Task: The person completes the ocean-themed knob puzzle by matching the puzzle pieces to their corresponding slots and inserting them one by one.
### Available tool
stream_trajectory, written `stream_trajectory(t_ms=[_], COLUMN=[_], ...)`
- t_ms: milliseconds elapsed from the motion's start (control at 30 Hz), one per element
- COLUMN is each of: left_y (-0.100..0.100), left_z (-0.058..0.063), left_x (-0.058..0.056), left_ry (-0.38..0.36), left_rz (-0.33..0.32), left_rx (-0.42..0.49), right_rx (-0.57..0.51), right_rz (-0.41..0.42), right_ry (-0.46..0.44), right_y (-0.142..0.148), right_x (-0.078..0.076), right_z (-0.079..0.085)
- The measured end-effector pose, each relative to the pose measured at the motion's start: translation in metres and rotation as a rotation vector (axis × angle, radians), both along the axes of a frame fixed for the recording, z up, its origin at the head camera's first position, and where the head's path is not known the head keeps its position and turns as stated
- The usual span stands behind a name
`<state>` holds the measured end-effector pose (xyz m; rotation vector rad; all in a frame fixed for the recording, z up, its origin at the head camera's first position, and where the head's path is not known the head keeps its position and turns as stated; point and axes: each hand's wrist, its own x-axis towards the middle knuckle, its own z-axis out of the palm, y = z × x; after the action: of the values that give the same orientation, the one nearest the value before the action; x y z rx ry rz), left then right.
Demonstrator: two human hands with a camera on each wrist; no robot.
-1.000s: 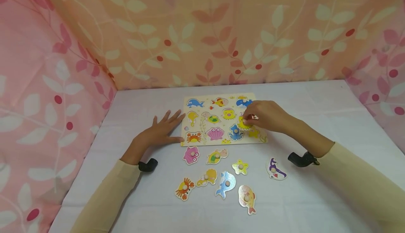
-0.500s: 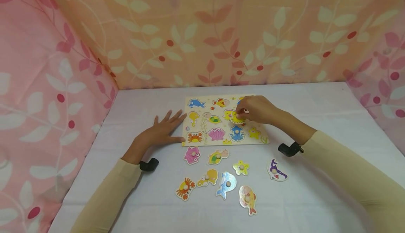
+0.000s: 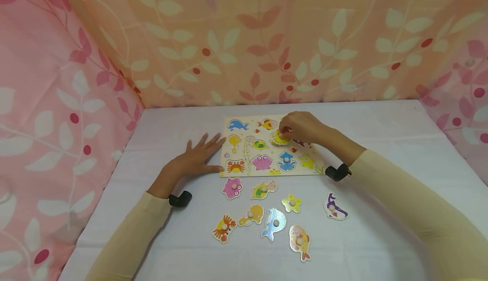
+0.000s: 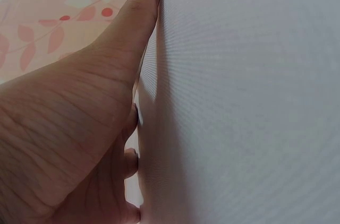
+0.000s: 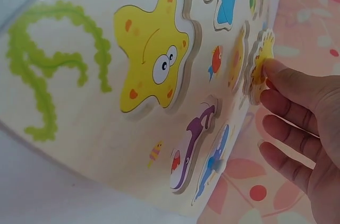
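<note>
My right hand [image 3: 303,127] pinches a yellow octopus puzzle piece [image 5: 260,69] between thumb and fingertips. The piece hangs just over the octopus picture on the wooden puzzle board [image 3: 244,173]; its knob is hidden by the fingers. In the right wrist view the board shows a starfish picture [image 5: 154,54] and a purple whale picture [image 5: 194,144]. A blue squid piece [image 3: 286,162] with a knob sits in the board. At the board's left edge lies my left hand [image 3: 192,158], fingers spread, with fingertips and thumb touching that edge.
In front of the board lie loose knobbed pieces: shell [image 3: 232,187], turtle [image 3: 263,190], starfish [image 3: 291,204], crab [image 3: 224,229], seahorse [image 3: 251,215], light-blue whale [image 3: 273,223], fish [image 3: 299,242] and purple whale [image 3: 335,207]. Patterned cloth [image 3: 236,39] hangs behind the white table [image 3: 171,247].
My right hand has carried the octopus piece leftward, from the board's right side to above the octopus picture. The left hand keeps its place at the board's edge.
</note>
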<state>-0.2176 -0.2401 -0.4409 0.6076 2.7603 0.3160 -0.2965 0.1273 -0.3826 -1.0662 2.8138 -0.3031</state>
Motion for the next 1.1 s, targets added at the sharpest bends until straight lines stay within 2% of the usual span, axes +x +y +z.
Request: stream_trajectory(t_ms=[467, 867, 1100], left_y=[0.002, 0.001, 0.001], left_z=[0.002, 0.003, 0.004], left_x=[0.003, 0.002, 0.002], left_ry=[0.000, -0.004, 0.000], left_rz=[-0.004, 0.004, 0.000], left_rx=[-0.003, 0.004, -0.004], right_rx=[0.054, 0.085, 0.086], right_rz=[-0.011, 0.044, 0.061], right_ry=[-0.039, -0.039, -0.062], right_y=[-0.011, -0.013, -0.013], right_x=[-0.007, -0.012, -0.010], right_z=[-0.004, -0.009, -0.005])
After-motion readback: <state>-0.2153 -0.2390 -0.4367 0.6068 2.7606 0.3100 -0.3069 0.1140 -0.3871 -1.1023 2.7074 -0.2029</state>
